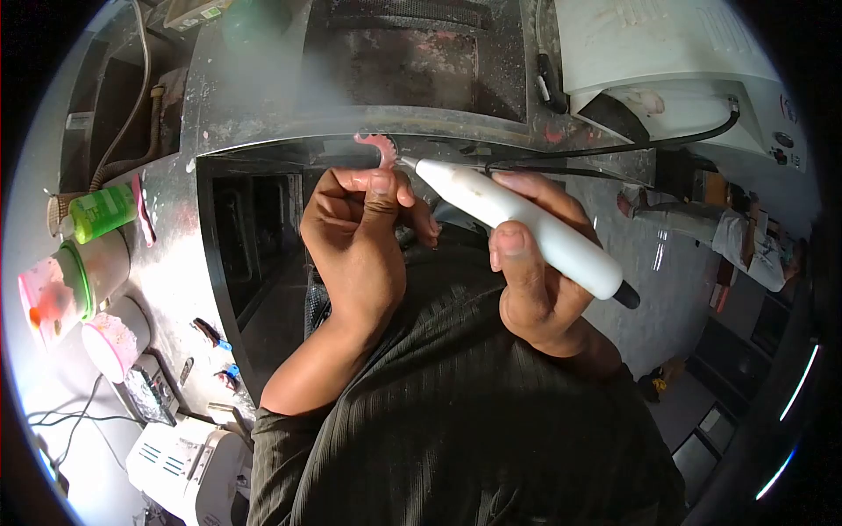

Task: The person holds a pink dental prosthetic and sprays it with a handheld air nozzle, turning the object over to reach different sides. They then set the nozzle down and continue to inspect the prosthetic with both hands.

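Observation:
Between thumb and fingers, my left hand (364,215) pinches a small curved pink piece (384,149) with a scalloped edge, like a denture base. My right hand (544,254) is wrapped round a thick white pen-shaped tool (526,223) with a black rear end. The tool's thin metal tip points left and lies at or very near the right side of the pink piece; whether they touch I cannot tell. Both hands are above my lap, by the front edge of the grey workbench (254,114).
A green bottle (103,213), pink-stained tubs (105,263) and a white device (189,465) stand at the left. At the upper right is a white machine (649,53) with a black cable (614,151) running along the bench edge. Another person (745,245) is at the far right.

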{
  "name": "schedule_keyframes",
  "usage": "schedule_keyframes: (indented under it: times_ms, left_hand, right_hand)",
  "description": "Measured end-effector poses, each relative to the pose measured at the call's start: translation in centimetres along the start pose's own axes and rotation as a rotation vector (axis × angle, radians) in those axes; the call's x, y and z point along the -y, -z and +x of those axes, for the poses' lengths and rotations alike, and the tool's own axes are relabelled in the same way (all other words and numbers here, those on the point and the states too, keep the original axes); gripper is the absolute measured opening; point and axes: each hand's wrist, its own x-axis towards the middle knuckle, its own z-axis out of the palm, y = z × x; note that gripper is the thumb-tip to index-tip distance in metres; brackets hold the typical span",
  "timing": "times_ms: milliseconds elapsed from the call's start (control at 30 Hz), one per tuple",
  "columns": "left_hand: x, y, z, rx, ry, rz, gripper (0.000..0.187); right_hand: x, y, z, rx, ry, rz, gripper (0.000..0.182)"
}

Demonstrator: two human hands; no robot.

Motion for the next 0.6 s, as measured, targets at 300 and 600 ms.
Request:
schedule_keyframes:
  times_ms: [300, 600]
  left_hand:
    - [-0.1, -0.1, -0.1, 0.005, 0.033, -0.027, 0.013]
    - [0.4, -0.1, 0.5, -0.033, 0.003, 0.045, 0.01]
  right_hand:
    - [-0.4, 0.4, -0.2, -0.008, 0.079, -0.083, 0.019]
    - [-2.2, 0.8, -0.2, -0.208, 0.042, -0.022, 0.024]
